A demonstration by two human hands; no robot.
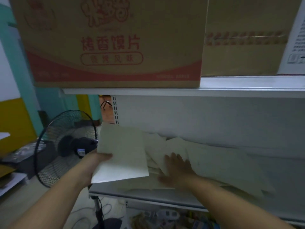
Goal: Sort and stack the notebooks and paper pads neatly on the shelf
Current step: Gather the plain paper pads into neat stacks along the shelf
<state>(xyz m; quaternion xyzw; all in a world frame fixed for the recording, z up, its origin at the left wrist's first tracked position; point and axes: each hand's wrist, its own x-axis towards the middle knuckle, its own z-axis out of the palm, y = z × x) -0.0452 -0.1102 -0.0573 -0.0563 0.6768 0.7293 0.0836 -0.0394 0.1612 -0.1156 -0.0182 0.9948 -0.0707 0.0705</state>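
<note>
Pads [214, 162] lie in a messy pile on the shelf [148, 194], so the right hand [177, 169] presses them still with straight fingers [173, 157] while the left hand [97, 160] pinches one pad [122, 152], lifted for stacking.

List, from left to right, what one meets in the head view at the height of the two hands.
A black round-caged standing fan → left hand → pale rectangular paper pad that it grips → right hand, laid flat → loose pale paper pads on the white metal shelf.
</note>
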